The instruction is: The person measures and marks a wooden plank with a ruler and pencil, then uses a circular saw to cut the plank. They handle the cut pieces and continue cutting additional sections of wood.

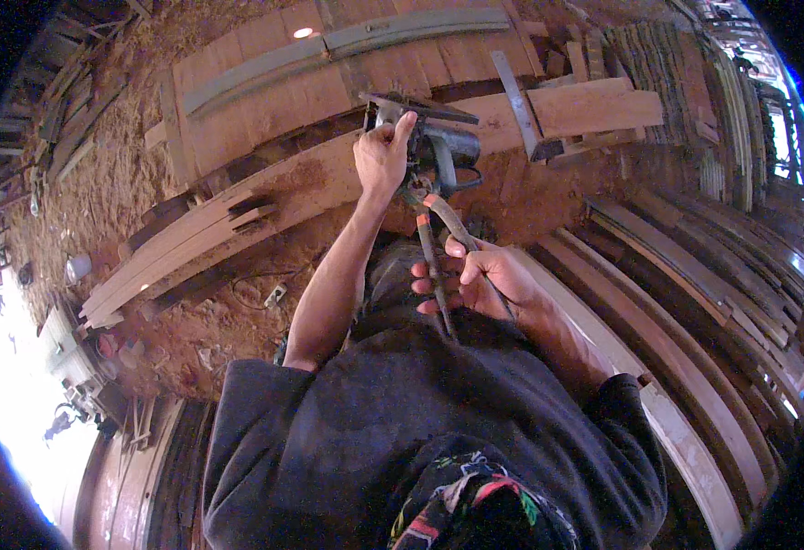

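My left hand (382,158) is closed at the left end of a dark power tool (452,151), its thumb stretched out along the top. The tool has a flat metal base plate and a rounded motor housing; it looks like a circular saw lying on its side, though its blade cannot be made out. With my right hand (489,282) I hold long-handled pliers (446,218), orange near the head. Their handles are spread, one under the thumb and the other against the fingers. The jaws meet the near side of the tool, where the exact grip is too small to see.
Beyond the tool, a long grey straightedge (347,41) lies on wide boards (264,92). A metal square (514,105) rests by a plank (594,108). Long planks (209,220) stretch left, and stacked timber (677,357) fills the right. Shavings (99,156) cover the ground.
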Demonstrator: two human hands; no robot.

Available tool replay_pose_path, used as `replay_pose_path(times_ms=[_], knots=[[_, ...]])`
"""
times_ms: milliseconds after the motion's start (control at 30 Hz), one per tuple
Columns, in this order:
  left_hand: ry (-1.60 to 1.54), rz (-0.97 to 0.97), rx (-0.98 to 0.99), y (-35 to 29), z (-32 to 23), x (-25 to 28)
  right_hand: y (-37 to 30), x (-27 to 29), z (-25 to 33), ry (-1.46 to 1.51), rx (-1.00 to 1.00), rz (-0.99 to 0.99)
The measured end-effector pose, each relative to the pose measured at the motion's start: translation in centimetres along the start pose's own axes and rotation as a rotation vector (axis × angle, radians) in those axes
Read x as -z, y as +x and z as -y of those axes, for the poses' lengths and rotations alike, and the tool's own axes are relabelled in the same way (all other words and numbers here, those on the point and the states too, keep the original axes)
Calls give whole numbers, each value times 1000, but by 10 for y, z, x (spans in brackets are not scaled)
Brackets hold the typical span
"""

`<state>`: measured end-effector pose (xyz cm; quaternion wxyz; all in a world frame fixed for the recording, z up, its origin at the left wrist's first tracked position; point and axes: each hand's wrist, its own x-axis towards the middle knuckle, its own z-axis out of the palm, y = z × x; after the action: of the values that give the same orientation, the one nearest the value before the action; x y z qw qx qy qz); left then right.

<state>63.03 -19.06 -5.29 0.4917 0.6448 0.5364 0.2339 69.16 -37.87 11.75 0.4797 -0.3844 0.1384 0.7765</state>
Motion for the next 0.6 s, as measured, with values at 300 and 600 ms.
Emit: replay_pose_path(times_ms=[300, 600], knots=[[-109, -24, -5, -10, -5, 7, -36, 41, 42, -151, 147, 100], [-117, -176, 87, -15, -18, -10, 115, 229, 162, -1851, 724, -883]])
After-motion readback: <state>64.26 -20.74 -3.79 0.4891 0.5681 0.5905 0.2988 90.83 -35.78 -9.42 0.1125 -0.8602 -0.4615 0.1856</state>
